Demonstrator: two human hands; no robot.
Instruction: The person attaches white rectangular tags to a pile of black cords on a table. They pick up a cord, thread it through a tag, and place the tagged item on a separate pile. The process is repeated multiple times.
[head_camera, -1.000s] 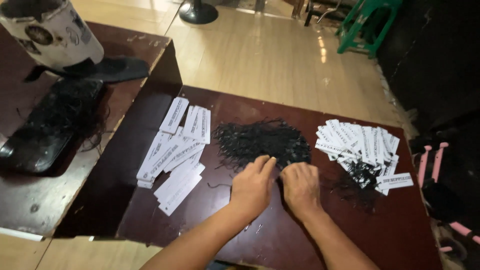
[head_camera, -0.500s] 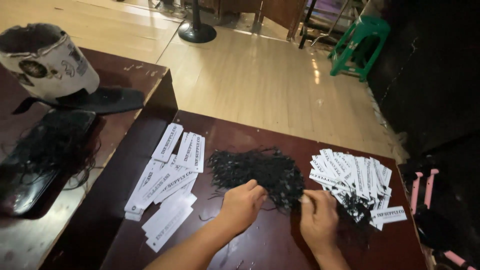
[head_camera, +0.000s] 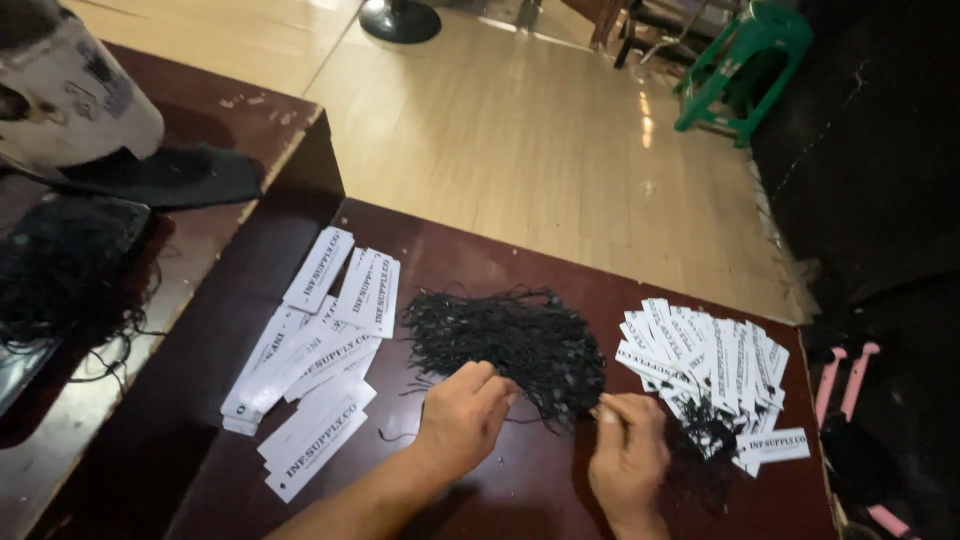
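**Both hands in the black string pile**

Person's left hand (head_camera: 462, 415) rests curled at the near edge of the pile of black strings (head_camera: 510, 345), fingers dug in, prob. to part a loop from the tangle. Right hand (head_camera: 628, 448) pinches a thin strand at the pile's right edge, thumb & forefinger closed narrow on it. Pile sits mid dark red table (head_camera: 520, 500), between plain white paper tags (head_camera: 315, 365) on the left & already-strung tags (head_camera: 705, 365) fanned on the right, so each stack is w/in easy reach.

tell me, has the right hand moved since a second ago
Yes. The right hand has shifted right, away from the left hand, to the right edge of the pile of black strings.
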